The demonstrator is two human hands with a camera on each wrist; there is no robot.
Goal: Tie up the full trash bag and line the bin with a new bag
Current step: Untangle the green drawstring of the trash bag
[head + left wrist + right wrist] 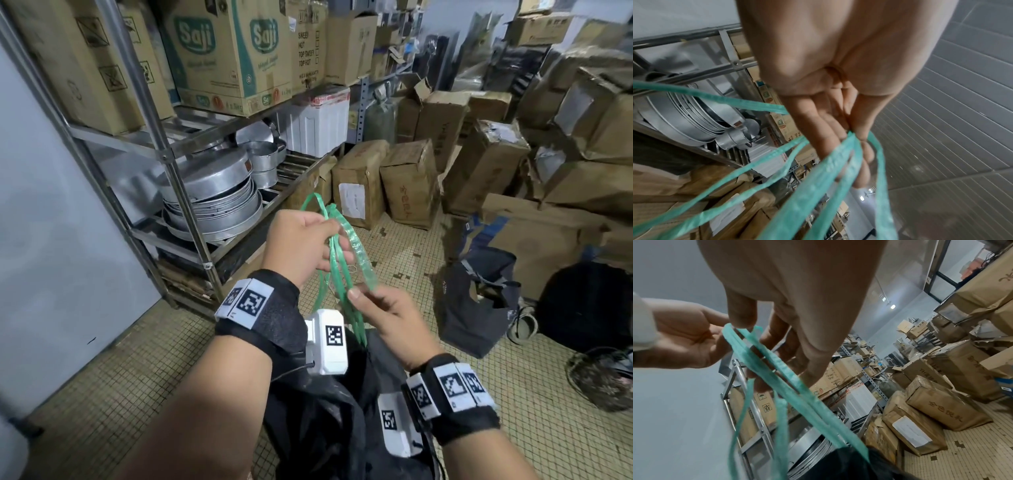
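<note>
A green plastic string (337, 260) hangs in several loops between my hands, above a black trash bag (329, 421) low in the head view. My left hand (301, 245) holds a bunch of the loops, thumb pressed against fingers; the left wrist view shows the string (830, 165) pinched at the fingertips. My right hand (380, 310) pinches one flat strand end between thumb and forefinger. In the right wrist view the string (777, 369) runs from under the thumb down toward the black bag (849, 465). No bin shows.
A steel shelf rack (178, 192) with stacked metal pans (212, 202) stands close on the left. Cardboard boxes (407, 181) crowd the back and right. A dark bag (476, 301) and a black round object (589, 305) sit on the tiled floor at right.
</note>
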